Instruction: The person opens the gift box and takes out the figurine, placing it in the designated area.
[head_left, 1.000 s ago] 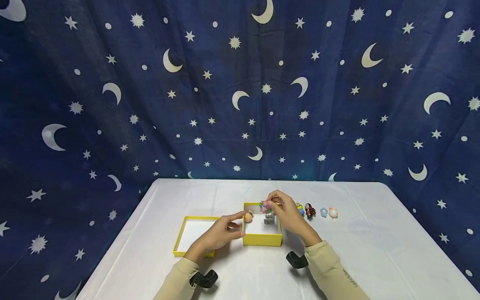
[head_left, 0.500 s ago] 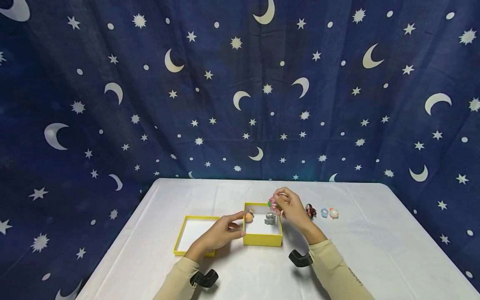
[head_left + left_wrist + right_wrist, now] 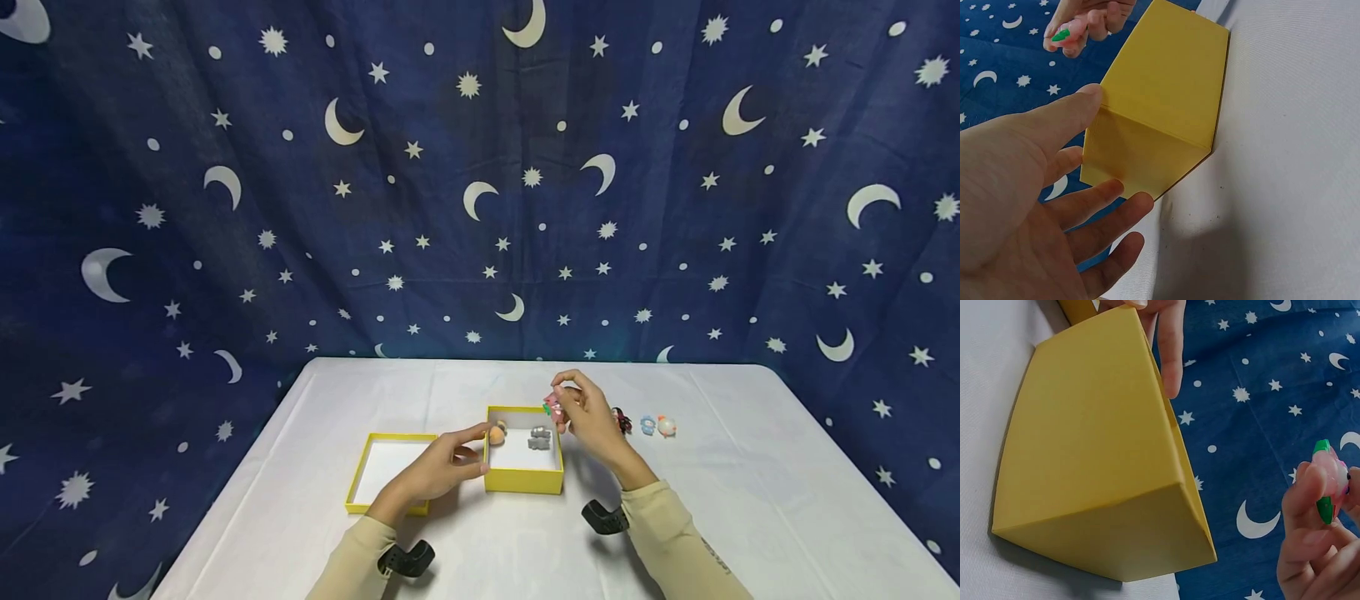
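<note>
Over the right edge of a yellow box [image 3: 523, 481], my right hand [image 3: 591, 421] pinches a small pink figurine [image 3: 553, 407] with green parts. The right wrist view shows that pink toy [image 3: 1334, 475] between thumb and fingertips, raised apart from the box. At the box's left side rests my left hand [image 3: 438, 465]. Its thumb tip touches the top edge and its other fingers are loosely extended along the wall, as the left wrist view shows. Inside the white-lined box are an orange figurine [image 3: 497, 434] at the left and a grey figurine [image 3: 538, 438] at the right.
A yellow-rimmed lid [image 3: 384, 468] lies left of the box, partly behind the left forearm. Right of the right hand are a dark-and-red figurine [image 3: 622, 421], a blue one [image 3: 648, 425] and a white-orange one [image 3: 667, 426]. A white cloth [image 3: 750, 500] covers the table.
My right hand has carried the pink figurine rightward and slightly up, from above the grey figurine to the box's right edge. The left hand has stayed in place.
</note>
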`<state>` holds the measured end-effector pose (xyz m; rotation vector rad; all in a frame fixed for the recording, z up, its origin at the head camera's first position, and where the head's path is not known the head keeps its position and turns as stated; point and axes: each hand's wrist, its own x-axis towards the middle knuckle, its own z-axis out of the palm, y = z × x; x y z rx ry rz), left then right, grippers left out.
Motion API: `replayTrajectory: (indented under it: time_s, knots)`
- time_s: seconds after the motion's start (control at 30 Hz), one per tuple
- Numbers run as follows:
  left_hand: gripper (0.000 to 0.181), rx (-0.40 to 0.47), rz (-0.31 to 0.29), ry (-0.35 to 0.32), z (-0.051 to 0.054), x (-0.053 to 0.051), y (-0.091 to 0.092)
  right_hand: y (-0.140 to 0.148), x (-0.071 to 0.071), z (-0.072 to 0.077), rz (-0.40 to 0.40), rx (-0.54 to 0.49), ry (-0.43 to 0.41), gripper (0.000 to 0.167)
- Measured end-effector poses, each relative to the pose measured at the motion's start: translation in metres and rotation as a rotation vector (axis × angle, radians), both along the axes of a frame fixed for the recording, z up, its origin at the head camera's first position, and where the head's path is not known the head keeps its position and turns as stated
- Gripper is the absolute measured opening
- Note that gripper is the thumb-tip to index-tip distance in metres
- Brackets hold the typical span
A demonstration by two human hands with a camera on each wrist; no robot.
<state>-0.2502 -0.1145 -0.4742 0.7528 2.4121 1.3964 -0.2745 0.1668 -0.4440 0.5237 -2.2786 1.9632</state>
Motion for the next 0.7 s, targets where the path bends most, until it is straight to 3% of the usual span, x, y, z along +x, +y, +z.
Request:
replayTrajectory:
  time_s: [0.2, 0.47, 0.7]
  knots:
    - [0.062, 0.005, 0.000, -0.006, 0.000, 0.000, -0.001, 0.003, 0.001, 0.005, -0.023, -0.009, 0.017, 0.022]
    - [0.063, 0.006, 0.003, -0.002, -0.001, -0.001, -0.001, 0.008, 0.002, 0.011, 0.018, 0.009, -0.022, 0.032]
    - [0.063, 0.002, -0.004, 0.004, -0.002, -0.001, -0.002, 0.019, 0.007, 0.020, 0.002, 0.090, 0.031, 0.031]
